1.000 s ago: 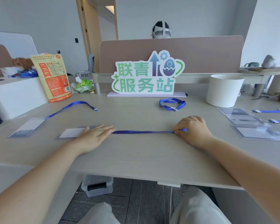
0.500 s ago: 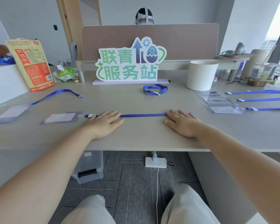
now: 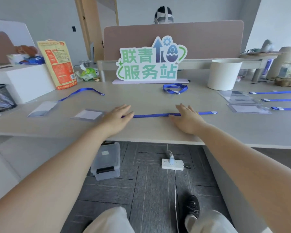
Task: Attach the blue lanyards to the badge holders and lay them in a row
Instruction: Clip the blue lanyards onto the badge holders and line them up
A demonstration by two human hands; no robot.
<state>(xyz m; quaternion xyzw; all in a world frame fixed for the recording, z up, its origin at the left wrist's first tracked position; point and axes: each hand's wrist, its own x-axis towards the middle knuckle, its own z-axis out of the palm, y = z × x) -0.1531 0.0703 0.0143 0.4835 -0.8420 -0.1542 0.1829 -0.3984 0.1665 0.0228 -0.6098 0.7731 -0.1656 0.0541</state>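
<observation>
A blue lanyard [image 3: 151,115] lies stretched flat across the desk, running from a clear badge holder [image 3: 88,114] on the left to its free end at the right. My left hand [image 3: 118,117] lies flat and open over the lanyard's left part. My right hand [image 3: 188,118] rests flat on its right part, fingers spread. Another badge holder [image 3: 42,109] with a blue lanyard [image 3: 81,91] lies further left. A coiled lanyard [image 3: 175,88] sits before the sign. At the right lie three badge holders [image 3: 245,105] with lanyards [image 3: 282,100] attached.
A green sign [image 3: 149,64] stands at the desk's back, with a white bucket [image 3: 224,74] to its right and an orange bag [image 3: 57,64] and white box [image 3: 23,81] to its left. A black mesh basket [image 3: 0,96] stands at the far left. Another person sits behind the divider.
My right hand opened from pinching the lanyard's end and slid left, so the end now shows beyond it. The left hand moved slightly right along the lanyard. The camera tilted down.
</observation>
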